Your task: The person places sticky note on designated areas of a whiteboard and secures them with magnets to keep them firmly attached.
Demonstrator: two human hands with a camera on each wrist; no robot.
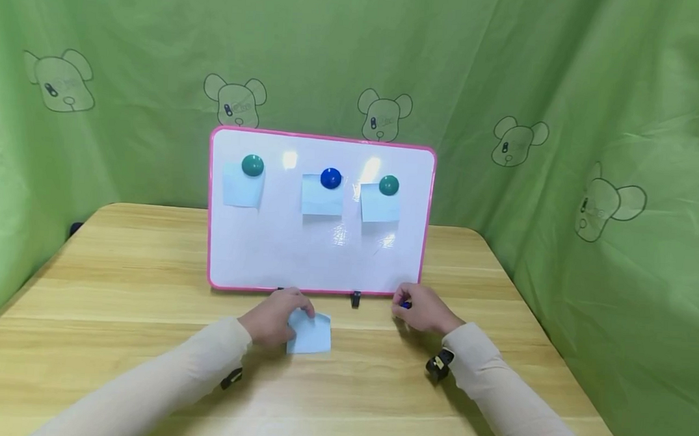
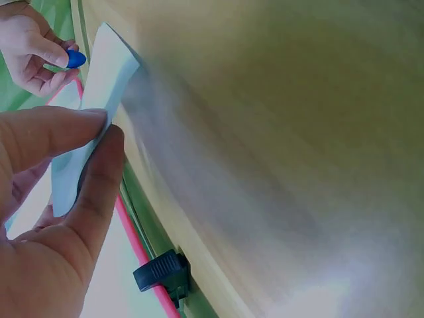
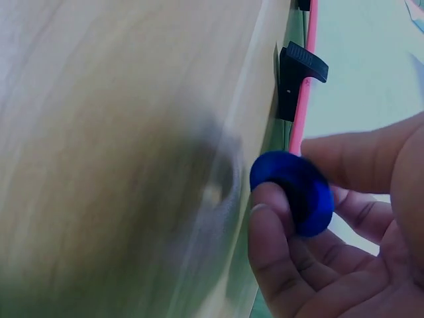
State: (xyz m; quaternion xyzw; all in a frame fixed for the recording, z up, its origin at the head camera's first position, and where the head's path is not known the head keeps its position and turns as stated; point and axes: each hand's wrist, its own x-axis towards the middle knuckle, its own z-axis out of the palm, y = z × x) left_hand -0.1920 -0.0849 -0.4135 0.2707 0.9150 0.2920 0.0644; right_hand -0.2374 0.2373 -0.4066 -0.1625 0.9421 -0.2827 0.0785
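Note:
My left hand (image 1: 275, 317) pinches a pale blue sticky note (image 1: 311, 335) between thumb and fingers; in the left wrist view the paper (image 2: 99, 86) bends a little in the grip. To the right, my right hand (image 1: 424, 307) holds a round blue magnet (image 3: 291, 192), its hollow side partly turned to the right wrist camera. Both hands are low in front of the pink-framed whiteboard (image 1: 318, 262). On the board, green magnets (image 1: 253, 165) sit over the left and right notes, and a blue magnet (image 1: 330, 178) over the middle note (image 1: 322, 200).
Black clips (image 1: 356, 299) support the board's lower edge on the wooden table (image 1: 353, 400). A green curtain (image 1: 322, 41) with mouse-head drawings hangs behind and along the sides. Dark wrist devices (image 1: 439, 365) are strapped to both sleeves.

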